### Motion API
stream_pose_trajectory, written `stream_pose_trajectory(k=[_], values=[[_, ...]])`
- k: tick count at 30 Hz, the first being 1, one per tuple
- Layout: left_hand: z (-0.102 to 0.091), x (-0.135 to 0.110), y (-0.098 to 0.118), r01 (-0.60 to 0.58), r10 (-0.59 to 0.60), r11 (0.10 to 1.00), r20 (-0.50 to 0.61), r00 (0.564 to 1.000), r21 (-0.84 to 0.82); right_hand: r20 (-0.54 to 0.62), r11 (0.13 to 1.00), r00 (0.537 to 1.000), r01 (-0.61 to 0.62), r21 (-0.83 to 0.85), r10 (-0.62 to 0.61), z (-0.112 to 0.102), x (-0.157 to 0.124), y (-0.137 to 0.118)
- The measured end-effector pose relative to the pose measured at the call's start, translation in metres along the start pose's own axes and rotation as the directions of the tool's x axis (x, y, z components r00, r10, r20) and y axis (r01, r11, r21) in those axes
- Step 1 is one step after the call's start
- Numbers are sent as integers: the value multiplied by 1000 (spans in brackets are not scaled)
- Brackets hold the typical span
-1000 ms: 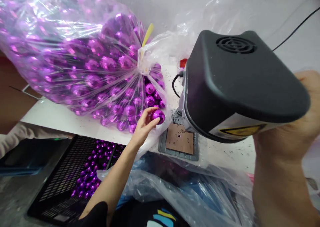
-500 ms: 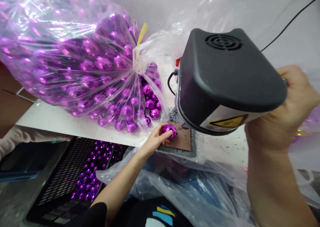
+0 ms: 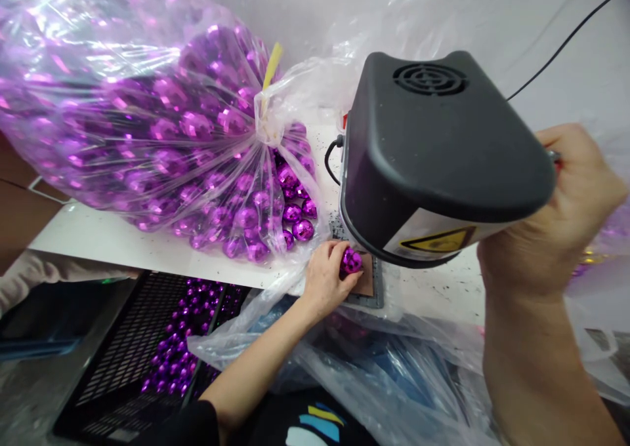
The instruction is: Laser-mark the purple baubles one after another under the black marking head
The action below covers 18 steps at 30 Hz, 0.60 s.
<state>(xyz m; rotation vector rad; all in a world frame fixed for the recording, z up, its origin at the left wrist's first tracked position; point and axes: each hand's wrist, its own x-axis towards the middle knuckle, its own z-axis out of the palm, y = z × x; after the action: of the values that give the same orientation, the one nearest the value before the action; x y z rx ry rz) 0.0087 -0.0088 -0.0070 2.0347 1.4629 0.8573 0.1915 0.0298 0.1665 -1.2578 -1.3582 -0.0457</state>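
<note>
Between the fingertips of my left hand [image 3: 329, 274] is a shiny purple mirror ball [image 3: 351, 260], small and faceted. It is over a brown plate [image 3: 365, 284] in a grey frame, close under the front of a black machine head [image 3: 443, 151]. That housing has a round vent on top and a yellow warning label. My right hand [image 3: 554, 216] is closed at the machine's right side around its handle [image 3: 555, 157], of which only a metal end with some red shows. The lower part of the machine is hidden behind its housing.
A large tied clear bag [image 3: 162, 124] of purple balls lies on the white table [image 3: 147, 239], several loose balls [image 3: 302, 229] by its neck. Below, a black crate [image 3: 113, 347] holds more balls. Clear plastic sheeting [image 3: 394, 361] hangs at the front edge. A black cable [image 3: 566, 46] runs up right.
My left hand has moved right with the ball, further under the machine head, and turned so its back shows. The view has shifted slightly; my right hand keeps its hold.
</note>
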Motion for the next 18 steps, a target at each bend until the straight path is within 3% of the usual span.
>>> stream_pose_trajectory(k=[5,13,18], values=[[13,1,-8,-39,38,998,-27,999,-39,12,1000,1000,-13,-14,13,-1,-1,-1],[12,-2,-10,-40,44,997,54,998,-66,28,1000,1000,-11,17,10,-3,-1,1],[8,-1,-7,-15,25,995,96,995,-95,-39,989,991,125,-76,-128,-9,-15,-2]])
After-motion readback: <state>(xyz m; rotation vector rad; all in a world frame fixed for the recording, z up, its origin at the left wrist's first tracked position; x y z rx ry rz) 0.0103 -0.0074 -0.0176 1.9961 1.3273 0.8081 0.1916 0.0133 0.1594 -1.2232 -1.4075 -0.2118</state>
